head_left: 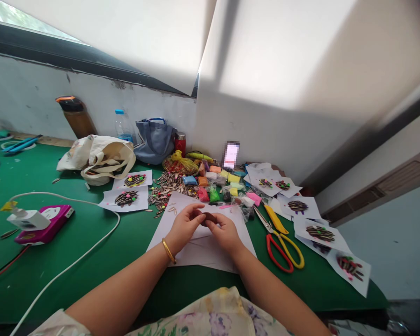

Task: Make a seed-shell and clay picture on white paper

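Note:
Both hands meet over white paper (192, 254) on the table, pinching a flattened brown piece of modelling clay (210, 217) between the fingertips. My left hand (186, 228), with a gold bangle at its wrist, grips the clay's left end. On its right end, my right hand (226, 233) is closed with thumb and fingers. A few loose sunflower seeds (172, 208) lie on the paper to the left of my hands. Just beyond are a heap of sunflower seeds (171, 183) and several coloured clay packets (214, 193).
Red-and-yellow scissors (280, 247) and a yellow utility knife (276, 219) lie at right, beside cards with seed-and-clay figures (320, 232). At left are a purple power adapter (51, 224), a white cable (87, 249) and a cloth bag (98, 156). A phone (231, 155) leans on the wall.

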`<state>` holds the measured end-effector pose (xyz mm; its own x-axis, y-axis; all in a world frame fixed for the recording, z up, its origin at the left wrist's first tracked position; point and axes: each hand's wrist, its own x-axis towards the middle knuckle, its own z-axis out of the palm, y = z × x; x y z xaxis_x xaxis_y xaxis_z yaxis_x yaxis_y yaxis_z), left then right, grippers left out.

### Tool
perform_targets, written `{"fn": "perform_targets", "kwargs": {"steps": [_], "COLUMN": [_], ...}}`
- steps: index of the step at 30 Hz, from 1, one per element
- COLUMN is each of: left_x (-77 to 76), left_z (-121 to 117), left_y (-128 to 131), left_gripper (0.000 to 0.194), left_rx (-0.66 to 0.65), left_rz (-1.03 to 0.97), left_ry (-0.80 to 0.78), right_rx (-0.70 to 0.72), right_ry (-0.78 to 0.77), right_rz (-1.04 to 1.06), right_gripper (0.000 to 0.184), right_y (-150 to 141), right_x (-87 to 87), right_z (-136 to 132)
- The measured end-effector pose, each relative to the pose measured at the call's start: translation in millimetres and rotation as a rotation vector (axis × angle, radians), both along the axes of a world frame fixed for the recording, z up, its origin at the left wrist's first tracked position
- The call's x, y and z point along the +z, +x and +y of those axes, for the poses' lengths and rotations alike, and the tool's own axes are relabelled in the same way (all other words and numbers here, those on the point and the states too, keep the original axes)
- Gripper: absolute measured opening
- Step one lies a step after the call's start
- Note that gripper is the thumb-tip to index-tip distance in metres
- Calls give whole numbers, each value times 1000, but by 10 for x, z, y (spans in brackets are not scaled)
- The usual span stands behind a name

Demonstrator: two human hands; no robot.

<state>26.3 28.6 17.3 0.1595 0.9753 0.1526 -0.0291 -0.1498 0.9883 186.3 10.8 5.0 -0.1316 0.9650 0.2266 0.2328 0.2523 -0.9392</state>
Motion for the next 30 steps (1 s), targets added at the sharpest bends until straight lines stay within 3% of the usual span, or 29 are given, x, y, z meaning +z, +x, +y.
{"fn": "perform_targets", "kwargs": {"steps": [4, 7, 10, 13, 18, 22, 26, 30], "left_x": [-13, 11, 69, 119, 74, 13, 25, 34], "left_z": [13, 9, -13, -38, -22, 10, 5, 1], "left_y": [-11, -8, -3, -3, -14, -16, -15, -19], "left_gripper": [24, 20, 24, 27, 28, 24, 30, 37], "left_rx": [-14, -65, -122, -171, -31, -52, -64, -74], "left_rz": [136, 83, -35, -61, 116, 103, -17, -22], "left_ry": [107, 31, -68, -69, 69, 1, -85, -62], "right_rx": [-42, -23, 38, 29, 6, 4, 28, 60], "right_ry": [3, -14, -62, -81, -32, 27, -2, -67], "right_rz": [-20, -12, 125, 210, 54, -91, -5, 155], "right_gripper": [22, 22, 26, 28, 22, 18, 22, 28], "right_y": [15, 23, 27, 36, 40, 23, 27, 43], "right_x": [2, 0, -14, -31, -12, 16, -26, -101], "right_z": [11, 7, 12, 30, 22, -18, 0, 51]}}
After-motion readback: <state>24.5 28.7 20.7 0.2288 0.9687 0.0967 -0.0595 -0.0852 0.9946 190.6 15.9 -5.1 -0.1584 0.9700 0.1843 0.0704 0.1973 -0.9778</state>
